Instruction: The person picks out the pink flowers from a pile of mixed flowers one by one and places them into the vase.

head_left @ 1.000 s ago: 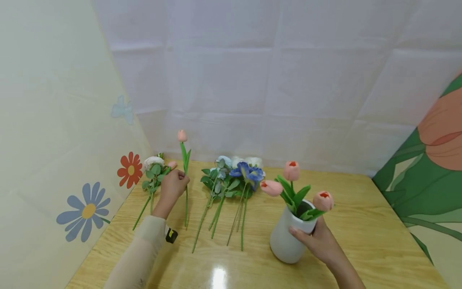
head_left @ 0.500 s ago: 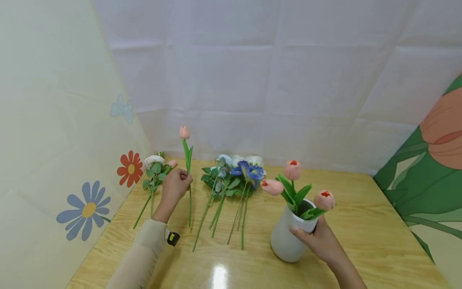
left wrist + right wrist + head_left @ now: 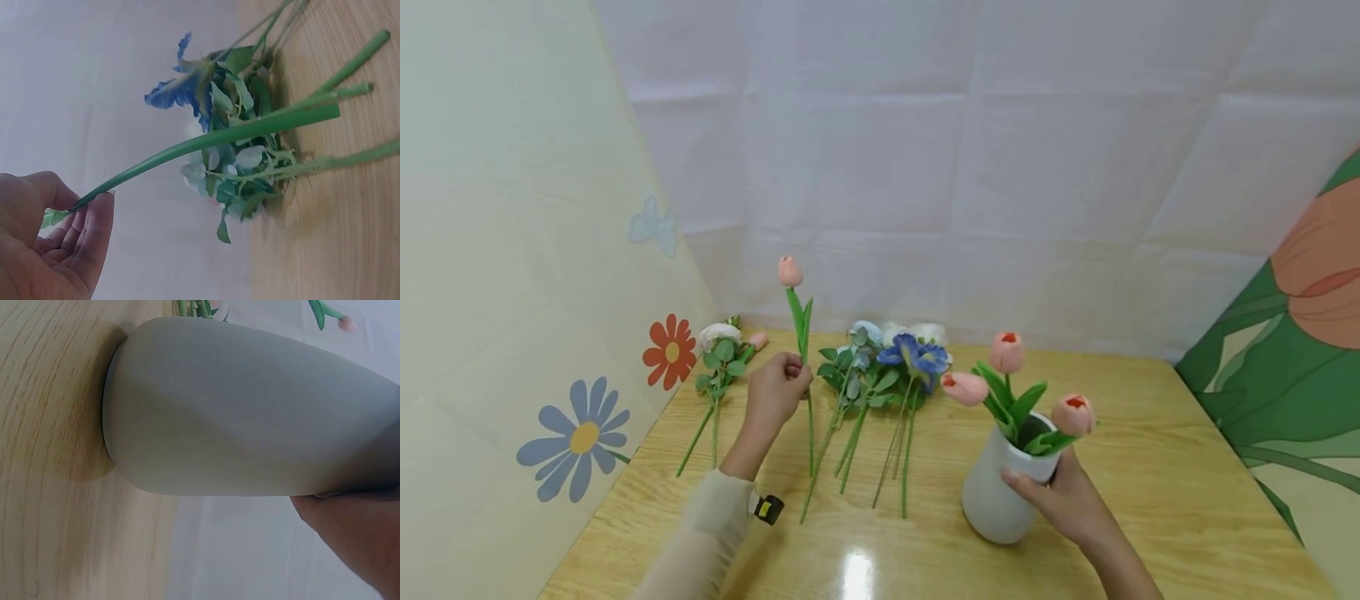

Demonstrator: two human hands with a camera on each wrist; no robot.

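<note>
My left hand point(image 3: 777, 388) pinches the green stem of a pink tulip point(image 3: 790, 272) between thumb and fingers. The tulip stands upright, its bloom above the hand and its stem point(image 3: 206, 141) hanging below. With thumb and fingers round the upper part, my right hand point(image 3: 1063, 500) grips a white vase point(image 3: 1000, 492). Its base meets the table in the right wrist view, where the vase body point(image 3: 244, 412) fills most of the picture. Several pink tulips point(image 3: 1006, 353) lean out of the vase mouth in different directions.
Blue flowers point(image 3: 917, 360) and pale ones with leafy stems lie mid-table point(image 3: 925, 558), stems toward me. At the left lie a white flower point(image 3: 720, 336) and another pink tulip point(image 3: 757, 341). White cloth point(image 3: 865, 167) hangs behind the table; printed flower panels stand at both sides.
My left hand has moved right and slightly toward me, carrying the upright tulip away from the flowers at the left. The right hand and vase have stayed put.
</note>
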